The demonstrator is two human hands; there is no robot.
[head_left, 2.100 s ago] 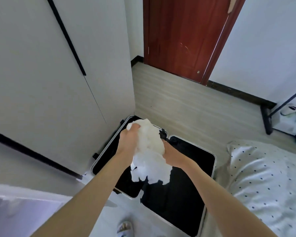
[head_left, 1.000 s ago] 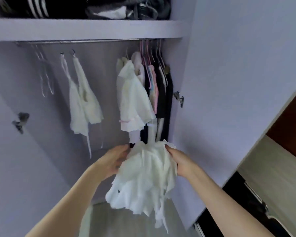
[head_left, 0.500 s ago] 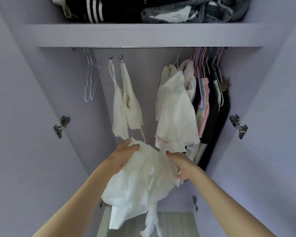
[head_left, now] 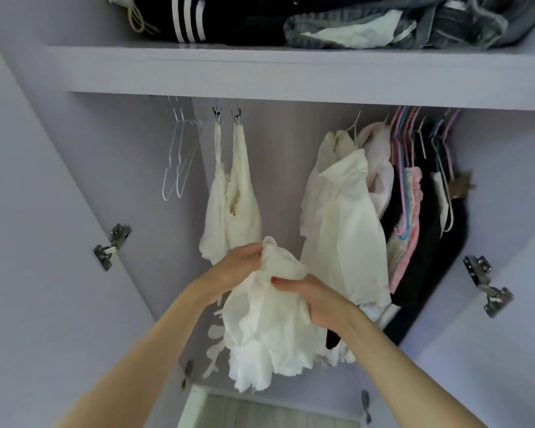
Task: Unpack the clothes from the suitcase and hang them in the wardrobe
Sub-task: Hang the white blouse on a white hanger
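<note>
Facing the open wardrobe (head_left: 59, 211), the view takes in a shelf (head_left: 291, 72) piled with dark folded clothes; below the shelf hang empty hangers (head_left: 178, 162), two clipped cream pieces (head_left: 232, 205), a white blouse (head_left: 343, 230) and darker garments. Below the blouse, the left hand (head_left: 238, 267) and right hand (head_left: 312, 301) grip a crumpled white garment (head_left: 266, 322), fingers clenched into its cloth. Compared with half a second ago, the hands are closer together and bunch the garment higher.

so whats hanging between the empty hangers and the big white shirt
Head view: two cream garments on clips hang between the empty hangers and the white shirt.
</note>
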